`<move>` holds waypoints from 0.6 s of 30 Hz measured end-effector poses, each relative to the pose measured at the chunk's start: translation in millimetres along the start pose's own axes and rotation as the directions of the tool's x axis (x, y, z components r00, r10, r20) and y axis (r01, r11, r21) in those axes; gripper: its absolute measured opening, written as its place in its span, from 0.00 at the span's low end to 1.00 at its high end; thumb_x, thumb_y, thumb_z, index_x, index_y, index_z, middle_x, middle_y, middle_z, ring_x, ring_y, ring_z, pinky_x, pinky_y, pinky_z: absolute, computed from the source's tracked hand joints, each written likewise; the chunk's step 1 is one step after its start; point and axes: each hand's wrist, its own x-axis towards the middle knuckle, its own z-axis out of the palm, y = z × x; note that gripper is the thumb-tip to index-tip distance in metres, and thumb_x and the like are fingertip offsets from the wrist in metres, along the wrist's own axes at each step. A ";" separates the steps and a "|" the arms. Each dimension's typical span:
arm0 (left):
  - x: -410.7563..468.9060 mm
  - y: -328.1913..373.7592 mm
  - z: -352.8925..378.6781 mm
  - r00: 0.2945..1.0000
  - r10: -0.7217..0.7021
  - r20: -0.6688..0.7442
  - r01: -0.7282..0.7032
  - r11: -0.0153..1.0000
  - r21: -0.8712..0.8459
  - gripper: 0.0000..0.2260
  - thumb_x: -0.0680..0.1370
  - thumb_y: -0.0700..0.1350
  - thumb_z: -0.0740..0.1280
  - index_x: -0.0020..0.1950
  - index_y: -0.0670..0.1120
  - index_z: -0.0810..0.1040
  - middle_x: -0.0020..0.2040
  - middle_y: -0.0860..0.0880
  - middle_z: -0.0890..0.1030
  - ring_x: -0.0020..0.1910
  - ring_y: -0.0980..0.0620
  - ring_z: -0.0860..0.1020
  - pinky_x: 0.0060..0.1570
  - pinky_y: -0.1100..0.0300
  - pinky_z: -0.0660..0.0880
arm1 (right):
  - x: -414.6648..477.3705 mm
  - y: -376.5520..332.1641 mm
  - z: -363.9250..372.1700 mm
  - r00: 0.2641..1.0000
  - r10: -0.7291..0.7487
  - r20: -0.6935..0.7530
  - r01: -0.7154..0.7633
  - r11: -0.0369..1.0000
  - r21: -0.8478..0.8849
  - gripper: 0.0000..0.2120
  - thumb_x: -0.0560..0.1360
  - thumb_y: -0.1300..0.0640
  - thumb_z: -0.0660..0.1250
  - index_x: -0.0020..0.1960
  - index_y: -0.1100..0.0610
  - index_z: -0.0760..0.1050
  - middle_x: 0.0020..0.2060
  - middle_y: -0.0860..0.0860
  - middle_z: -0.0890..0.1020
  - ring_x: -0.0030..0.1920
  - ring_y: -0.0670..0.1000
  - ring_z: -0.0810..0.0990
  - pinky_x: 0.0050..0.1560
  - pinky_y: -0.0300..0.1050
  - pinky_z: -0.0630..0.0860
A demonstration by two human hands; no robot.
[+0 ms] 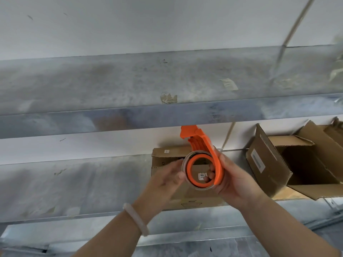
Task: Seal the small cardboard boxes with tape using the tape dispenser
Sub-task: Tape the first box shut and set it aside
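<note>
I hold an orange tape dispenser (207, 145) with a roll of clear tape (187, 164) above a closed small cardboard box (167, 156) on the metal shelf. My right hand (233, 180) grips the dispenser's curved orange handle, fingers curled through the roll's ring. My left hand (167, 179) touches the left side of the roll with fingers nearly straight; a pale bracelet sits on that wrist. The dispenser's head points up and away, toward the shelf above.
An open cardboard box (289, 164) lies on its side to the right, flaps spread, with another box edge (334, 130) behind it. A metal upper shelf (130, 112) overhangs close above the dispenser. Bits of old tape (168, 98) stick to it. The wall stands behind.
</note>
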 end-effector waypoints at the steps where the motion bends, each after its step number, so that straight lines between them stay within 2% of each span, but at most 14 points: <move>1: 6.8 -4.9 -7.9 0.995 0.012 -0.097 0.000 0.991 0.131 0.14 0.80 0.52 0.62 0.66 0.57 0.74 0.62 0.63 0.78 0.65 0.61 0.73 0.65 0.62 0.70 | -0.3 -3.5 -1.8 1.000 0.001 -0.001 -0.001 1.000 0.005 0.41 0.53 0.49 0.86 0.62 0.60 0.77 0.37 0.54 0.85 0.33 0.50 0.84 0.38 0.45 0.83; 3: 22.6 -19.7 -24.1 0.964 0.039 -0.265 0.084 0.895 0.437 0.16 0.81 0.51 0.63 0.69 0.58 0.71 0.67 0.60 0.73 0.70 0.55 0.68 0.69 0.59 0.65 | -0.7 -10.0 -3.5 1.000 0.003 -0.014 -0.004 1.000 -0.007 0.45 0.52 0.49 0.86 0.65 0.60 0.75 0.38 0.54 0.85 0.34 0.51 0.84 0.37 0.45 0.82; 5: 34.6 -35.4 -34.4 0.959 0.033 -0.283 0.159 0.762 0.627 0.21 0.81 0.51 0.64 0.74 0.54 0.67 0.72 0.55 0.70 0.73 0.53 0.62 0.72 0.58 0.58 | 0.6 -14.5 -6.7 1.000 0.010 -0.022 -0.011 0.999 -0.048 0.48 0.50 0.48 0.86 0.66 0.59 0.74 0.37 0.54 0.85 0.35 0.51 0.85 0.36 0.45 0.82; 7: 43.1 -50.7 -38.3 0.968 0.000 -0.250 0.188 0.659 0.728 0.24 0.80 0.53 0.64 0.75 0.55 0.65 0.73 0.54 0.69 0.74 0.52 0.61 0.73 0.57 0.56 | 1.1 -17.6 -7.4 1.000 0.019 -0.006 -0.020 0.995 -0.096 0.48 0.50 0.47 0.86 0.66 0.57 0.74 0.38 0.54 0.84 0.36 0.51 0.85 0.36 0.45 0.82; 9: 46.9 -61.9 -37.9 0.965 -0.030 -0.261 0.225 0.606 0.763 0.23 0.79 0.56 0.64 0.74 0.56 0.66 0.70 0.55 0.72 0.73 0.52 0.62 0.73 0.55 0.58 | 5.9 -18.6 -13.0 0.999 0.039 0.002 -0.039 0.991 -0.129 0.47 0.52 0.47 0.86 0.68 0.56 0.73 0.42 0.55 0.85 0.39 0.51 0.85 0.39 0.46 0.82; 12: 48.3 -70.3 -36.1 0.945 -0.025 -0.326 0.280 0.579 0.766 0.18 0.78 0.58 0.65 0.68 0.58 0.74 0.66 0.61 0.75 0.70 0.54 0.65 0.71 0.55 0.61 | 16.4 -19.4 -21.2 0.996 0.089 0.020 -0.082 0.973 -0.215 0.44 0.59 0.48 0.83 0.72 0.52 0.71 0.60 0.59 0.81 0.53 0.56 0.84 0.51 0.52 0.82; 13: 47.7 -71.9 -35.9 0.942 -0.015 -0.335 0.283 0.572 0.770 0.17 0.78 0.58 0.65 0.66 0.59 0.76 0.65 0.63 0.75 0.70 0.55 0.65 0.70 0.55 0.62 | 21.2 -18.9 -25.0 0.995 0.100 0.023 -0.092 0.966 -0.243 0.43 0.60 0.47 0.83 0.72 0.51 0.70 0.63 0.59 0.79 0.57 0.57 0.82 0.53 0.53 0.81; 15: 45.9 -77.5 -35.8 0.941 -0.012 -0.337 0.282 0.578 0.766 0.15 0.78 0.59 0.64 0.63 0.59 0.79 0.64 0.65 0.75 0.68 0.56 0.66 0.68 0.56 0.63 | 30.2 -18.1 -26.4 0.991 0.127 0.031 -0.112 0.950 -0.290 0.42 0.62 0.48 0.81 0.73 0.50 0.69 0.65 0.58 0.77 0.63 0.59 0.79 0.56 0.54 0.80; 18: 43.8 -84.7 -36.8 0.935 -0.014 -0.355 0.289 0.611 0.737 0.13 0.77 0.59 0.65 0.59 0.60 0.82 0.63 0.67 0.76 0.66 0.57 0.67 0.65 0.59 0.63 | 47.3 -18.9 -20.3 0.988 0.136 0.066 -0.099 0.911 -0.400 0.34 0.67 0.50 0.77 0.71 0.50 0.71 0.63 0.57 0.79 0.60 0.57 0.80 0.51 0.51 0.80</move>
